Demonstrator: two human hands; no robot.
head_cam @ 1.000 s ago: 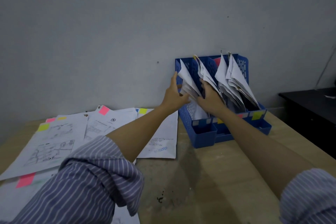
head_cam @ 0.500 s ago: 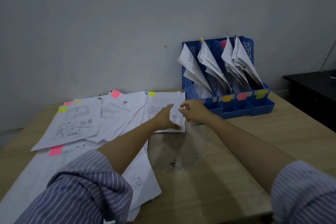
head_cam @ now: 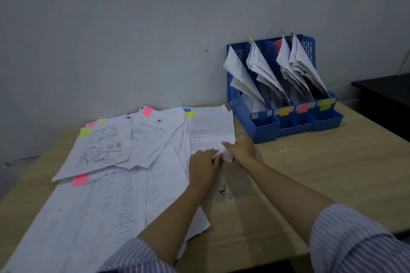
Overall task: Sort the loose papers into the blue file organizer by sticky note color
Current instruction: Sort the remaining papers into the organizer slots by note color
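Observation:
The blue file organizer (head_cam: pixel 264 127) stands at the back right against the wall, its slots holding leaning papers, with blue, orange, pink and yellow notes on its front. Loose papers (head_cam: pixel 106 195) with pink, yellow and blue sticky notes spread over the table's left half. The rightmost sheet (head_cam: pixel 210 126) carries a yellow sticky note (head_cam: pixel 190 114) at its top left corner. My left hand (head_cam: pixel 203 162) and my right hand (head_cam: pixel 240 147) both hold this sheet's near right corner, which is lifted and crumpled between them.
A wooden table (head_cam: pixel 321 166) carries everything; dark specks (head_cam: pixel 221 191) and a stain lie near its middle. A black cabinet (head_cam: pixel 386 97) stands at the far right, beyond the table edge. The grey wall runs close behind the organizer.
Both hands left the organizer's slots, came down to the table and took hold of the yellow-noted sheet's corner. The view also dropped toward the papers.

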